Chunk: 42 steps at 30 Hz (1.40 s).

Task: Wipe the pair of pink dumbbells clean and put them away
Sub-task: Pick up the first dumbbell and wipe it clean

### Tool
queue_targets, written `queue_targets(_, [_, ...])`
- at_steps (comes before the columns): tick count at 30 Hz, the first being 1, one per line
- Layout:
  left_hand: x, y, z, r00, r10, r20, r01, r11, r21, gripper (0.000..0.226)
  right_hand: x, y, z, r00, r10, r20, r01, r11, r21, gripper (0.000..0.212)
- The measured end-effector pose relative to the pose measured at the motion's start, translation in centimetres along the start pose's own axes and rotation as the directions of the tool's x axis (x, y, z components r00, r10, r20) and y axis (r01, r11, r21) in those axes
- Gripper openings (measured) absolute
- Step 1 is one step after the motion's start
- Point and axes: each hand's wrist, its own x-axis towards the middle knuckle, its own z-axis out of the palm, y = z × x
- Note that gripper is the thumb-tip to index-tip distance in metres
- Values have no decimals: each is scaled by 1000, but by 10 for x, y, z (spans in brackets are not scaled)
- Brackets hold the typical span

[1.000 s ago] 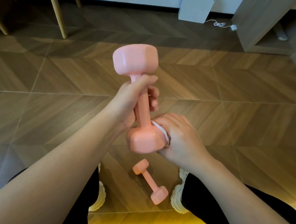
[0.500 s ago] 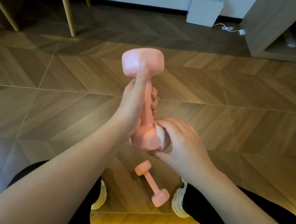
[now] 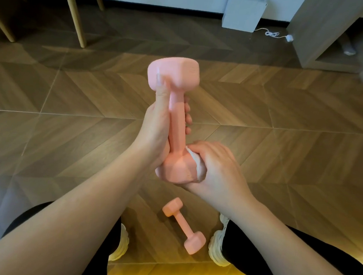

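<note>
The left hand (image 3: 157, 131) is wrapped round the handle of a pink dumbbell (image 3: 176, 119), its fingers curled behind the bar and showing at the bar's right side, its thumb stretched up along the handle until the tip lies on the upper head. The dumbbell stands nearly upright in front of the person, in the air above the floor (image 3: 284, 123).

The right hand (image 3: 216, 172) cups the lower head from the right and from below, fingers curled over a white cloth (image 3: 198, 166) that it presses against the pink surface. Only a strip of the cloth shows between the fingers and the head.

Below the hands a second dumbbell (image 3: 183, 224) lies on the wood-patterned floor, slanted, between two pale shoes (image 3: 218, 247) and close to the right one. Black trouser legs show above the shoes.

Farther off, by the wall, stands a white box (image 3: 244, 13) with a white cable (image 3: 273, 34) coiled on the floor beside it. Slim wooden legs (image 3: 75, 16) rise at the upper left, and a grey shelf unit (image 3: 325, 29) fills the upper right corner.
</note>
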Motion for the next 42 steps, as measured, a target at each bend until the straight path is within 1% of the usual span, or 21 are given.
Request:
queue_targets(3, [1,5,-1,1000,-21,7,21,1000,-20,77,-1,0,0,993,-24,-117,28,999,33,57])
queue_targets(4, [1,6,-2,999,-30,16,30,999,-30,78,-2,0,1,992,-29,-124,33,999,35,58])
queue_targets(7, [-1,7,0,1000,-26,17,26,1000,8,77,0,-1,3,1000,10,5,-10,995,97,55])
queue_targets(9, [-2,6,0,1000,-7,-4,7,999,34,77,1,2,5,998,-24,54,17,993,118,53])
queue_targets(10, [-2,5,1,1000,2,-16,-1,999,33,77,0,4,5,999,-44,32,40,994,104,52])
queue_targets(13, [-1,8,-2,999,3,-54,0,999,54,80,-1,10,5,990,-72,-122,74,997,14,42])
queue_targets(15, [0,10,-5,997,-18,-71,25,995,102,81,-2,10,5,981,-91,-172,88,996,-25,37])
queue_targets(16, [0,11,-6,997,-21,-72,31,991,130,78,-2,10,5,980,-106,-167,102,994,-33,37])
queue_targets(18, [-2,10,-6,997,-13,-70,24,987,161,73,-1,11,6,987,-127,-93,127,992,-15,42])
queue_targets(21, [-3,5,-4,996,12,-93,-1,993,117,79,1,11,6,992,-105,64,100,992,77,53])
queue_targets(22, [-3,5,-4,995,17,-94,-7,995,100,78,1,10,6,992,-100,74,94,992,78,55])
queue_targets(23, [-2,5,-4,996,13,-87,-5,996,91,75,1,9,5,994,-99,53,96,994,58,55])
queue_targets(25, [-1,7,-5,999,-17,-51,21,997,71,72,-1,6,5,994,-103,-47,103,995,6,51])
queue_targets(27, [0,9,-5,999,-47,0,47,998,47,79,-2,3,7,986,-111,-125,110,994,-13,46])
queue_targets(28, [0,10,-5,998,-58,9,58,998,37,82,-1,3,8,985,-110,-132,108,994,-19,47])
queue_targets(32, [1,9,-2,992,-117,-42,118,992,34,86,2,3,8,1000,-10,28,10,1000,-9,58])
queue_targets(33, [2,9,-2,990,-128,-52,130,991,26,86,2,2,7,999,-8,43,8,1000,-7,60])
queue_targets(37, [4,11,-6,991,-127,-34,128,992,16,83,1,4,7,996,-44,-83,47,998,30,56])
queue_targets(38, [5,11,-6,992,-120,-31,121,992,39,82,1,4,7,997,-34,-76,38,998,47,56])
queue_targets(39, [5,10,-6,993,-114,-36,116,991,71,81,2,4,6,999,-13,-32,15,997,75,57])
queue_targets(42, [4,4,-5,993,-106,-45,111,985,133,77,5,6,5,982,46,182,-73,987,141,60])
